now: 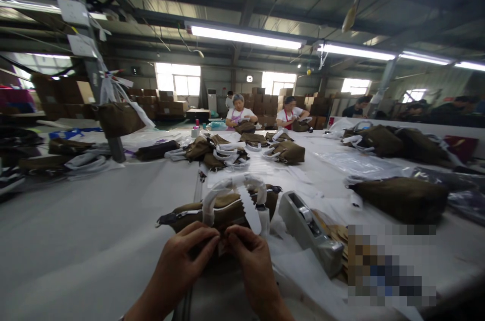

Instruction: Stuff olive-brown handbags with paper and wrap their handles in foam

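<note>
An olive-brown handbag (231,215) with a pale zipper lies on the white table right before me. Its handle (209,205) is wrapped in white material and stands up in an arch. A white tag with a notched edge (249,210) hangs by the handle's right side. At the bag's near side my left hand (189,250) is closed, thumb and forefinger pinched together. Close beside it my right hand (252,258) pinches too, fingertips almost meeting the left ones. A small pale bit shows between them, too unclear to name.
Right of the bag stands a grey tape dispenser (310,232), with brown pieces (337,235) behind it. Another brown bag (401,197) lies farther right. Several wrapped-handle bags (290,152) are spread across the table. Two people (240,114) work at the far side. A post (115,147) rises at left.
</note>
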Available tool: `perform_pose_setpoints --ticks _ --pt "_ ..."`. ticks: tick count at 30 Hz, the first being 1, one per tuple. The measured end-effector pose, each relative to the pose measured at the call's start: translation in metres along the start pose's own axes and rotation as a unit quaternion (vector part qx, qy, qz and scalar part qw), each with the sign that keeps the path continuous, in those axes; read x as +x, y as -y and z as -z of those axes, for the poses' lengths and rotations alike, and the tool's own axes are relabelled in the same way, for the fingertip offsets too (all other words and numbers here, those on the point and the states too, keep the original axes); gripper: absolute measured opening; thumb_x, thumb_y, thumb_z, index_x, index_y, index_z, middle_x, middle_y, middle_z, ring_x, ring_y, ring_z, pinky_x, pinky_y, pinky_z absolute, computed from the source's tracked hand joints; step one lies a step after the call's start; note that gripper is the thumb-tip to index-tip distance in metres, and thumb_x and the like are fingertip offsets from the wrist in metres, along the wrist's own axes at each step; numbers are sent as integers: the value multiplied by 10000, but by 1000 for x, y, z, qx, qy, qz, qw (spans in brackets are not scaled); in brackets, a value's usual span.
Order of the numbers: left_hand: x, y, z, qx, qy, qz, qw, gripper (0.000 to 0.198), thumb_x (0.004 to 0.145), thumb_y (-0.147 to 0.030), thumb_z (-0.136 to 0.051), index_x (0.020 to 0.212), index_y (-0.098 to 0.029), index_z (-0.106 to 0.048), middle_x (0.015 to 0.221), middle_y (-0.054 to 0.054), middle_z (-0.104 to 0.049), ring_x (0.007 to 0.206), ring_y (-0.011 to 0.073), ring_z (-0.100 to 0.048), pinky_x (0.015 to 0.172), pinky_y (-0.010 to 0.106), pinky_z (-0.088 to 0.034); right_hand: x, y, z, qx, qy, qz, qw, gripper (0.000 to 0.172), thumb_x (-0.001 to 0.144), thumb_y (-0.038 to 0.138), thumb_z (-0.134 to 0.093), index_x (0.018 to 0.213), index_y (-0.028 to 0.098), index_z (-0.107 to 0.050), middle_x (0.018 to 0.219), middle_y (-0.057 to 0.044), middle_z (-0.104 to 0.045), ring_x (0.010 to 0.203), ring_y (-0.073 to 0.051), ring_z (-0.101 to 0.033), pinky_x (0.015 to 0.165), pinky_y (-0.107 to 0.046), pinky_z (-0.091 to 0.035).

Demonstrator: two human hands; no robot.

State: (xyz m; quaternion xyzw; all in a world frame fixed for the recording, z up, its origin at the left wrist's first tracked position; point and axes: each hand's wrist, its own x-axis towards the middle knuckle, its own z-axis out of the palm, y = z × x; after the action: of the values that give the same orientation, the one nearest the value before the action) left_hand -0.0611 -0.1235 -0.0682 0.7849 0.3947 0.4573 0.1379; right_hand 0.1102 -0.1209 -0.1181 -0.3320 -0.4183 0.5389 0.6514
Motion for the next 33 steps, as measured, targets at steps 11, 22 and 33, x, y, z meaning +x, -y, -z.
perform_pose_setpoints --ticks 11,22,33 --pt "-2 1 0 25 13 -4 1000 116 946 -254 -644 947 -258 -760 857 4 -704 766 129 -703 694 192 -540 -2 -1 0 -107 -12 62 992 200 792 365 -813 926 217 -798 932 -61 -806 834 -231 -763 760 -291 -620" --pt "-4 5 -8 39 -10 -42 998 135 930 -195 -630 896 -232 -755 806 21 -690 737 149 -690 661 213 -542 -8 6 -3 -286 6 237 928 107 898 208 -690 908 258 -783 886 -17 -784 831 -190 -752 772 -250 -585" --pt "7 25 32 30 -263 57 963 259 985 -368 -607 1212 -283 -697 1231 29 -687 1051 181 -674 913 256 -533 -21 -20 29 -356 -51 190 913 233 1011 365 -555 1066 240 -743 976 -51 -784 879 -218 -759 776 -279 -614"
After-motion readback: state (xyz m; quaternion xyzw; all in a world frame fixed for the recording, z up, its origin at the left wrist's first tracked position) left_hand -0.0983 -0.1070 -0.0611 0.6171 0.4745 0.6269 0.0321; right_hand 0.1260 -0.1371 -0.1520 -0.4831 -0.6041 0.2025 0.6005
